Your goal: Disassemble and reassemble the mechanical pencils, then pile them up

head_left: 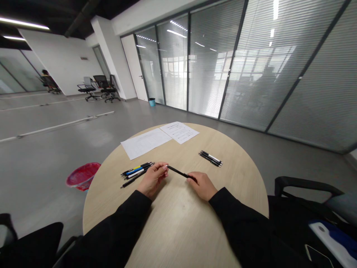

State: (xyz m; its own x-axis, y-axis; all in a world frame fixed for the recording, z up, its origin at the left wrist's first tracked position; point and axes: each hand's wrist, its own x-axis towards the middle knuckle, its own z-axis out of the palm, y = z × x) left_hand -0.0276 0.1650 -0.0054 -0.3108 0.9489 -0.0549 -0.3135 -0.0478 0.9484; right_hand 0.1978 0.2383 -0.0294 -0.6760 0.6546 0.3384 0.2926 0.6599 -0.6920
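Note:
A black pen (178, 172) is held between both hands above a round wooden table (178, 219). My left hand (153, 178) pinches the pen's tip end with closed fingers. My right hand (202, 185) grips its other end, fingers curled round it. Just left of my left hand lies a bunch of several pens (136, 171), black, blue and yellow. A smaller group of black pens (211, 158) lies beyond my right hand.
Two paper sheets (160, 137) lie at the table's far edge. A red bin (83, 175) stands on the floor to the left. A black chair armrest (304, 184) is at the right, office chairs far back left.

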